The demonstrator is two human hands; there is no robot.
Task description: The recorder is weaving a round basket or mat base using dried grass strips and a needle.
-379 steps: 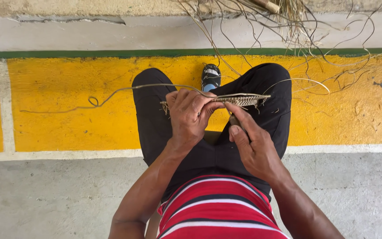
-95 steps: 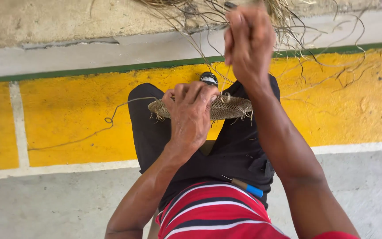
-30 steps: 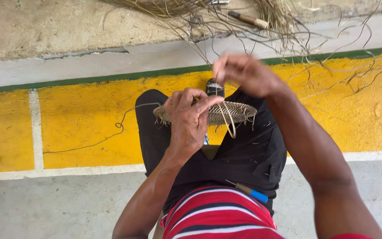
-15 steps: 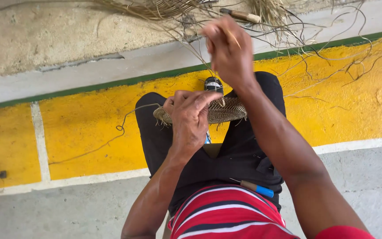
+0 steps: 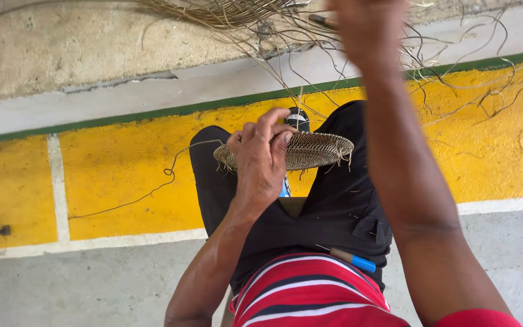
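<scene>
Raised higher since a moment ago, my right hand (image 5: 367, 27) pulls a strand, its grip unclear; my left hand (image 5: 261, 154) pinches the woven disc (image 5: 316, 149) over my knees. Overpulling might snap the strand.

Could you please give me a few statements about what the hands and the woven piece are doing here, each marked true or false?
1. The left hand grips the flat woven disc. True.
2. The right hand rests on the disc. False: it is raised high, well above the disc, near the fibre bundle.
3. The disc is held over the black trousers. True.
4. The floor stripe beyond the knees is blue. False: it is yellow, edged green.
5. A blue-tipped tool lies at the waist. True.
</scene>
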